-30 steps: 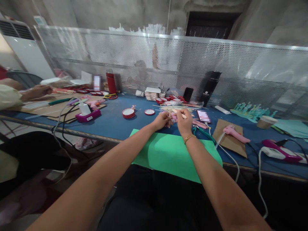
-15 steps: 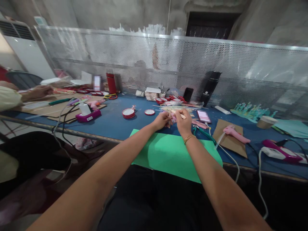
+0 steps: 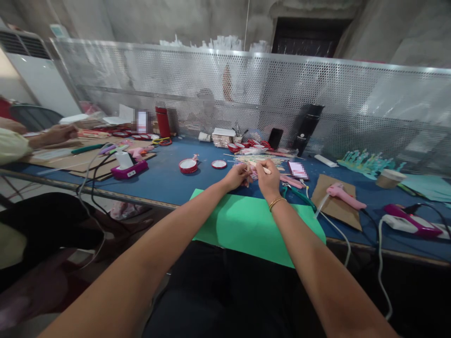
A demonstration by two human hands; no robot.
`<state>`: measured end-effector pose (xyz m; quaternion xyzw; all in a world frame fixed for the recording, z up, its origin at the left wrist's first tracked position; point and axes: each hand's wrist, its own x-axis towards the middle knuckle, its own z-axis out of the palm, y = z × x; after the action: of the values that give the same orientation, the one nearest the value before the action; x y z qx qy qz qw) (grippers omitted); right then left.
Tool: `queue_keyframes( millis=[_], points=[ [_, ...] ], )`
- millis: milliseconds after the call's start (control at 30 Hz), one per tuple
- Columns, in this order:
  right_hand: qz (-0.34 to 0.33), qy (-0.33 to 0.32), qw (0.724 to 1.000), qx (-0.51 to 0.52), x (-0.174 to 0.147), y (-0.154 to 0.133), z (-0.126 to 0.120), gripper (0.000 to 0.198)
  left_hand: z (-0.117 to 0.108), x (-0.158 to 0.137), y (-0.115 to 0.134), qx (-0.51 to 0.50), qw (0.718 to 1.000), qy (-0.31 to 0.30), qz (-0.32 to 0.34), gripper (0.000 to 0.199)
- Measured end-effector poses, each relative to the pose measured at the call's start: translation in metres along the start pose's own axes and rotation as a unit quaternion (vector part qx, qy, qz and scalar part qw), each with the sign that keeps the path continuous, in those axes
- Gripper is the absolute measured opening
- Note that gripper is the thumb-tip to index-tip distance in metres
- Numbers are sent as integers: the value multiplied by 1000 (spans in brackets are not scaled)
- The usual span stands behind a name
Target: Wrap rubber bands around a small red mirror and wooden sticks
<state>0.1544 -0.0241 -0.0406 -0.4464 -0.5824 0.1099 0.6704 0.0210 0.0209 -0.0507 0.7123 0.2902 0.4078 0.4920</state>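
Just beyond a bright green sheet (image 3: 243, 220) on the blue table, my two hands are close together. My left hand (image 3: 237, 177) is closed in a pinch around a thin wooden stick (image 3: 248, 170). A pale, pen-like tool (image 3: 267, 171) is gripped in my right hand (image 3: 270, 180), its front end pointing at the stick. Whether the tip touches the stick cannot be made out. Small pink pieces (image 3: 254, 174) show between the hands, partly hidden by fingers. Behind them lies a pile of thin sticks (image 3: 278, 161).
Right: green-handled pliers (image 3: 303, 197), a pink glue gun (image 3: 340, 193) on cardboard (image 3: 322, 188), a paper cup (image 3: 390, 178) and a purple power strip (image 3: 416, 220) with cords. Left: tape rolls (image 3: 188, 165), another purple power strip (image 3: 129, 170) and a co-worker's hand (image 3: 61, 135). A black flask (image 3: 308, 129) stands behind.
The right hand and its tool have shifted very slightly. The left hand keeps its place, and the things on the table lie as before.
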Motion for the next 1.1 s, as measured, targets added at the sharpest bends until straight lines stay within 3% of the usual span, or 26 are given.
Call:
queue_keyframes(
  millis=[200,467,1100],
  points=[
    [-1,32,999,-14,1,1,-1,16,0,1,1,4,1000,0,-5,18],
    [-10,-2,1000,16,-1,-4,-1,17,2,-1,3,1,1000,4,0,18],
    [-4,0,1000,9,0,-4,-1,18,2,0,1,-5,1000,-1,-7,23]
  ],
)
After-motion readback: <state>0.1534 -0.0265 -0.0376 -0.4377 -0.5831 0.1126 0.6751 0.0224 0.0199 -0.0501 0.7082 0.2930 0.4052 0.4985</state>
